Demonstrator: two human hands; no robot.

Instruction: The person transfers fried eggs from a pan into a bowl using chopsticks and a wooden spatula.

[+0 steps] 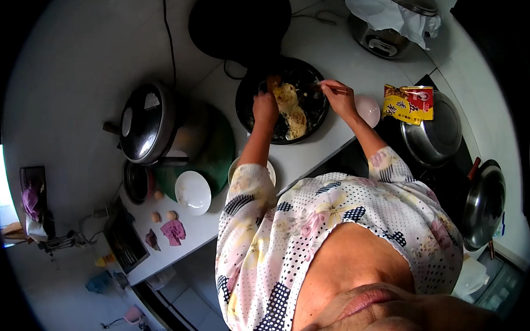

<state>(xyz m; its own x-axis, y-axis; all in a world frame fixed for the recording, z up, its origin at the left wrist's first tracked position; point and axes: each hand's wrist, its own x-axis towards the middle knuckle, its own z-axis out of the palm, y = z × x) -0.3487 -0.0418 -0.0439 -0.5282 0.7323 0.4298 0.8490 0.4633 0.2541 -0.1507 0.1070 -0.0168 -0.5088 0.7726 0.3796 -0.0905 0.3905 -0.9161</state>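
A round black electric griddle (249, 122) sits on the counter with its dark lid (239, 23) raised behind it. Two pale yellow, egg-like pieces of food (297, 123) lie on the plate. My left hand (265, 109) is closed at the left side of the griddle, beside the food. An orange-brown item (273, 82) shows just past its fingers; I cannot tell whether they grip it. Over the right rim, my right hand (339, 97) is closed around thin brown chopsticks (337, 89), whose tips point toward the pan and are hard to see.
A small pink bowl (367, 110) stands right of the griddle, near a yellow seasoning packet (409, 104) on a metal lid (436, 139). Leftward are a large cooker (150, 124), a white bowl (193, 193), several eggs (171, 215) and a pink cloth (173, 232). A covered pot (383, 42) stands behind.
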